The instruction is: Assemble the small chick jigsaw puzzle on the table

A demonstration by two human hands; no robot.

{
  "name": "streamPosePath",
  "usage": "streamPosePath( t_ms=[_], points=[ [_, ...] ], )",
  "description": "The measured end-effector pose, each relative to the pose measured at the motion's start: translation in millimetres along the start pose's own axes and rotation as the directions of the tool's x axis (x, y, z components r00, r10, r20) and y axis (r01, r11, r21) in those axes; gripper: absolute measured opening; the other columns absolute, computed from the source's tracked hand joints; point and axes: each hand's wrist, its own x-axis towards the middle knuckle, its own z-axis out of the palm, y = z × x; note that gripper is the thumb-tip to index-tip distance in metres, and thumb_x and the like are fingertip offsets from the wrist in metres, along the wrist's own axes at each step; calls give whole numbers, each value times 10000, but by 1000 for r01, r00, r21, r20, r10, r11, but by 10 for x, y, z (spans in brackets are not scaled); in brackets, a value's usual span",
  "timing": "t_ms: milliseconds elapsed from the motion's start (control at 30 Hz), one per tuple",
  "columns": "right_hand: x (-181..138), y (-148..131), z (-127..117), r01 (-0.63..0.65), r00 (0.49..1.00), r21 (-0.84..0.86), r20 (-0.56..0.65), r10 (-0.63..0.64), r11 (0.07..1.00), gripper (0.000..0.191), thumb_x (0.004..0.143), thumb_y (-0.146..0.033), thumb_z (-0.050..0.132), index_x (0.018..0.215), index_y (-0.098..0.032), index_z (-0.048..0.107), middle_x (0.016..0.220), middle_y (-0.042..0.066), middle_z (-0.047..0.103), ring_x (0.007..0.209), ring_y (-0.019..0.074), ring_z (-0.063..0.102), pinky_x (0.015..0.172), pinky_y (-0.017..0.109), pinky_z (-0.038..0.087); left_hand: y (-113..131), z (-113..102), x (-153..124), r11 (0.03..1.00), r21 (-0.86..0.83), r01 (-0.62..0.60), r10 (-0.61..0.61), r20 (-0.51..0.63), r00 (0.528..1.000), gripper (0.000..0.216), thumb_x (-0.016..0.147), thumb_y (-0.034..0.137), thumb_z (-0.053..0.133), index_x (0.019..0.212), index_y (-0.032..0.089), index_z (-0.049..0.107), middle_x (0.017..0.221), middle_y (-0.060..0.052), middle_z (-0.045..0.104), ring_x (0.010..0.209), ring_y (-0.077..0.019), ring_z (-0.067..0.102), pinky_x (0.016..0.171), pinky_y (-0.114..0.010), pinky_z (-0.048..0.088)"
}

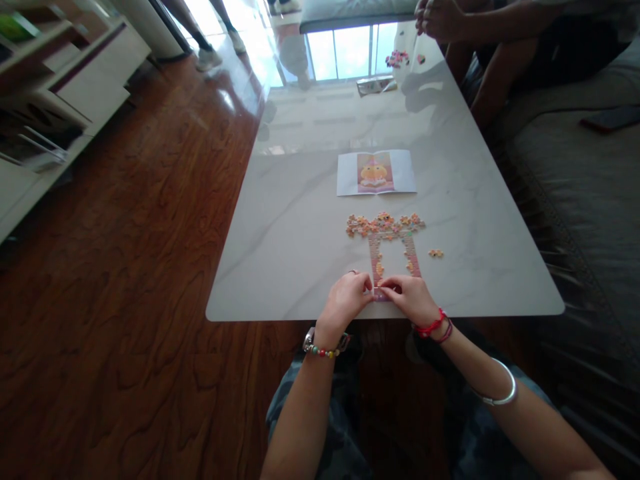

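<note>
From my end of the feed I can read no words, numbers or brands, neither on the picture sheet point(376, 173) nor on the small packet point(376, 85) lying beyond that sheet.

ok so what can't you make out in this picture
All in the head view:
Anything pinched by the left hand or right hand: hidden by the hands themselves.
Lower corners of the puzzle frame: partly covered by both hands.
Prints on the loose pieces: too small.
Seated person's head: cut off by the top edge.
</note>
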Motion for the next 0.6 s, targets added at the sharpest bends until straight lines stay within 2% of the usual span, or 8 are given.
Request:
streamPosePath(
  t_ms=[167,433,600],
  points=[
    [17,3,-23,-4,1000,-35,11,4,999,132,738,-231,534,763,-209,662,770,14,678,687,141,605,644,246,439,8,13,8,1000,10,-2,2,-5,1000,133,689,321,585,733,195,574,746,-10,556,674,-128,525,596,-221,393],
    [3,19,23,103,992,-177,-48,-113,979,100,742,-190,533,714,-188,629,730,32,630,707,143,568,670,250,419,14,30,9,1000,-8,-5,5,0,1000,132,685,318,582,725,193,568,740,-6,555,668,-126,521,582,-218,394],
    [-37,36,77,116,987,-286,-72,-143,951,144,784,-210,490,726,-180,619,748,40,595,703,140,548,655,236,402,6,39,12,1000,12,-10,11,-12,1000,116,682,299,586,726,196,557,745,-4,558,661,-125,516,576,-220,390]
  ],
)
